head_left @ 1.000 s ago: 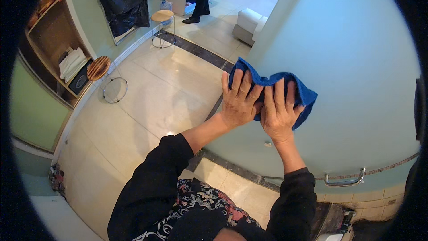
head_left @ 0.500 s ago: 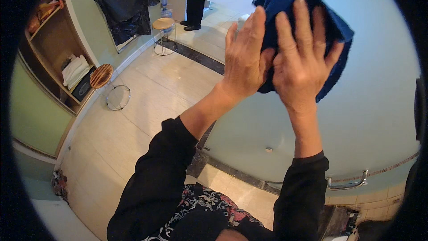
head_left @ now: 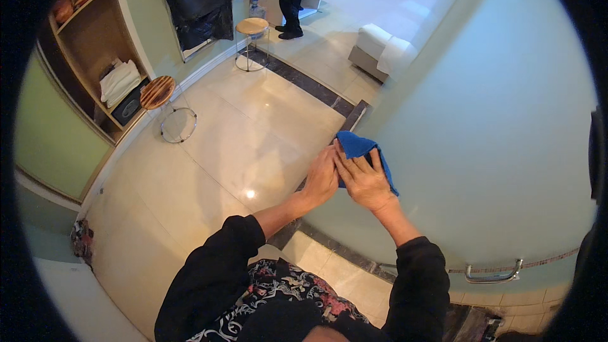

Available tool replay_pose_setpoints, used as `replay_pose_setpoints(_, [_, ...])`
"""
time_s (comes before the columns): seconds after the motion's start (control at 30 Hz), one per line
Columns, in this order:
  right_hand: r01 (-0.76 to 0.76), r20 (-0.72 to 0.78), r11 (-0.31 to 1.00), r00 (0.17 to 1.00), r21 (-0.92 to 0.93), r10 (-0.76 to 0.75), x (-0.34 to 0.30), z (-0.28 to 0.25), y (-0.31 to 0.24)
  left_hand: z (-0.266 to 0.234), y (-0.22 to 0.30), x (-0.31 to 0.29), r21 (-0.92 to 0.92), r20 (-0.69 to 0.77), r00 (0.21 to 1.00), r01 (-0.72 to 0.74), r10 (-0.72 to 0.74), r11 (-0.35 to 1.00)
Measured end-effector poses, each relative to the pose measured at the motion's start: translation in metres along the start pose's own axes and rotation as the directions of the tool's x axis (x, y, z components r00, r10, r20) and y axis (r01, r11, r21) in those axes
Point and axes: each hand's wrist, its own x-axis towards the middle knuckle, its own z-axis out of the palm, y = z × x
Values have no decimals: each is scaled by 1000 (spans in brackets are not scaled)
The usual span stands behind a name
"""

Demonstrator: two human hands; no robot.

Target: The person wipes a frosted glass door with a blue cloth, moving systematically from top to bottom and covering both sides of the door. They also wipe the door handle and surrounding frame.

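A blue cloth [head_left: 358, 144] lies against a tall frosted glass panel [head_left: 481, 139], close to its left edge. My right hand [head_left: 366, 183] holds the cloth to the glass, its fingers long and slightly parted, with cloth showing past the fingertips and along the right side. Beside it, my left hand [head_left: 321, 178] is closed at the panel's edge, its fingers together against the cloth. The part of the cloth under the hands is hidden.
A metal handle [head_left: 494, 273] sticks out at the lower right. Two wood-topped stools, one nearer [head_left: 158, 93] and one farther [head_left: 252, 26], stand left by the wall. A shelf unit [head_left: 85, 50] holds folded white cloths [head_left: 119, 82]. Another person's legs [head_left: 290, 12] show at the back.
Both hands and the cloth have come down and left from high on the panel to its left edge. The cloth now looks more bunched, and a white box-like seat shows behind.
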Motion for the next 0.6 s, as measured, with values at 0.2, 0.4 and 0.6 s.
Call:
replay_pose_setpoints(0.2, [-67,-246,997,968,-48,54,23,-54,24,4,43,55,-341,-49,993,84,-106,936])
replay_pose_setpoints(0.4, [-332,-584,925,793,-182,170,63,-130,65,-4,117,161,-117,-383,887,-324,259,939])
replay_pose_setpoints(0.6, [-379,-640,896,754,-234,152,59,-129,71,6,124,171,288,-410,753,-430,515,856])
